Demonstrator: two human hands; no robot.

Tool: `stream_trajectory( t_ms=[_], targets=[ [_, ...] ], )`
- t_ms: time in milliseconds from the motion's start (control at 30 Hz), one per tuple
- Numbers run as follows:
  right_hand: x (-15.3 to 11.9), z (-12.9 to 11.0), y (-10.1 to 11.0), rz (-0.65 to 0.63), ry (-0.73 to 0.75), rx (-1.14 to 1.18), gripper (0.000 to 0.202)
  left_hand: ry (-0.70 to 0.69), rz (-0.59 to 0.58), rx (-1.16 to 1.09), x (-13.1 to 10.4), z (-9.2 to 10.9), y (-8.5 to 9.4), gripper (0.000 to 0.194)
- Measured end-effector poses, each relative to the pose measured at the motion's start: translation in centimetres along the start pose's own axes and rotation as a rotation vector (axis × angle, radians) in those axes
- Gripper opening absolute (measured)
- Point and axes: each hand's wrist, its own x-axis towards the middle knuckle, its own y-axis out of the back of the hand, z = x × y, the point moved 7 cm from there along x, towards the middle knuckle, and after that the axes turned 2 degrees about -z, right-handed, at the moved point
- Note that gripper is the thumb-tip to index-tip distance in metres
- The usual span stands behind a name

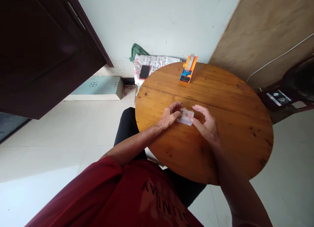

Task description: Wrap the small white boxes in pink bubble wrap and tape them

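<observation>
It's a round wooden surface in the middle here, an orange-and-blue holder near its far edge! In comes the right hand, thumb and fingers parted wide, the left hand curling opposite, gripping or merely touching, I can't tell. And there, right between these hands, over the surface, it's a small clear box showing red print!

Cannot read tiny red print on clear packet. Lose part of left side behind left grip.
</observation>
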Motion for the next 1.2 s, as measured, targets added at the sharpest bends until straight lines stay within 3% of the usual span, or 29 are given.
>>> stream_trajectory(
  t_ms=[200, 300, 500, 633, 733, 833, 933, 1067, 1200],
  targets=[
    [0.2, -0.1, -0.7, 0.07, 0.024, -0.074, 0.028, -0.063, -0.043, 0.034, 0.2, -0.1, -0.5, 0.06],
    [0.5, 0.2, -0.8, 0.099, 0.02, -0.084, 0.024, -0.086, -0.072, 0.017, 0.2, -0.1, -0.7, 0.059],
    [0.7, -0.8, -0.8, 0.163, 0.168, -0.198, 0.013, -0.093, -0.075, -0.004, 0.4, -0.5, -0.8, 0.058],
    [0.7, -0.8, -0.8, 0.165, 0.177, -0.224, 0.016, -0.08, -0.066, 0.025, 0.3, -0.5, -0.9, 0.057],
    [0.8, -0.8, -0.7, 0.172, 0.183, -0.178, 0.018, -0.124, -0.033, 0.193, -0.2, 0.4, -0.7, 0.056],
    [0.9, -0.9, -0.6, 0.181, 0.175, -0.11, 0.019, -0.237, 0.037, 0.533, -1.0, 2.0, -0.6, 0.059],
    [1.0, -0.8, -0.6, 0.177, 0.107, -0.065, 0.021, -0.294, 0.026, 0.771, -1.4, 2.6, -1.0, 0.061],
    [0.9, -1.1, -0.3, 0.182, 0.042, -0.017, 0.021, -0.315, -0.048, 0.829, -1.4, 2.5, -1.5, 0.066],
    [0.7, -1.6, 0.5, 0.2, 0.014, 0.043, 0.02, -0.304, -0.133, 0.679, -1.2, 1.9, -1.8, 0.077]
  ],
)
